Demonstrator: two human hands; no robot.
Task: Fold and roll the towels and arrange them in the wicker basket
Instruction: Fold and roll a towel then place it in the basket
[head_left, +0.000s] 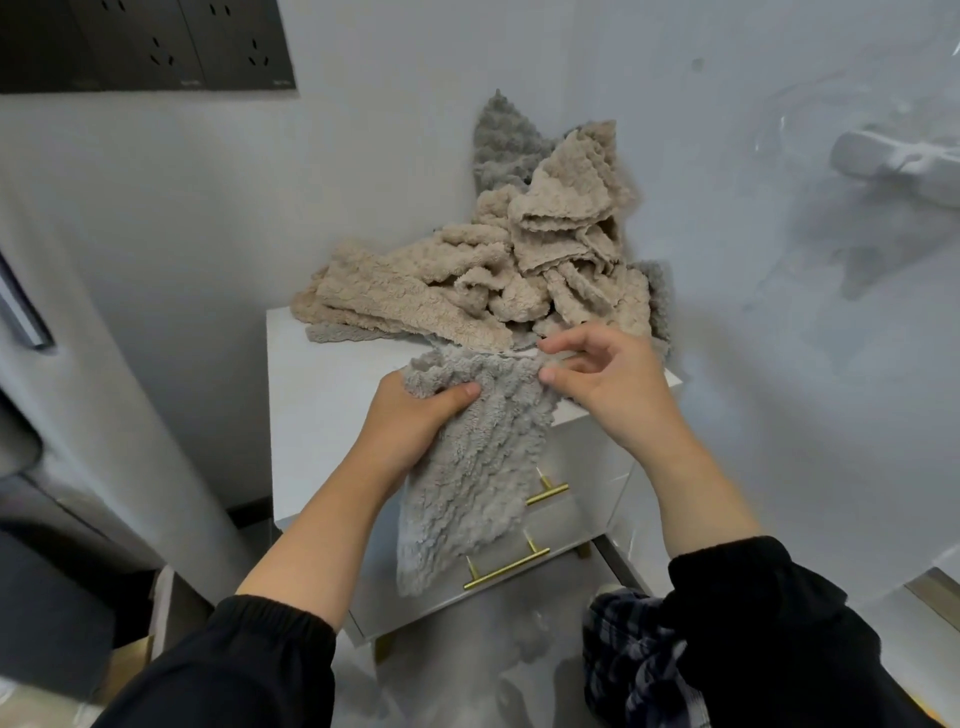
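Here we grip the grey towel (483, 467) in our left hand (410, 421), our right hand (602, 379) pinching its top edge. It hangs over the cabinet (322, 395) front edge, and the towel pile (467, 280) crowds the back right corner.

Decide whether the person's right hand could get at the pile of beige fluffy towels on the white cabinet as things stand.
Probably yes: the right hand sits just before the pile of beige fluffy towels, nothing between, though it pinches the grey fluffy towel and must release it.
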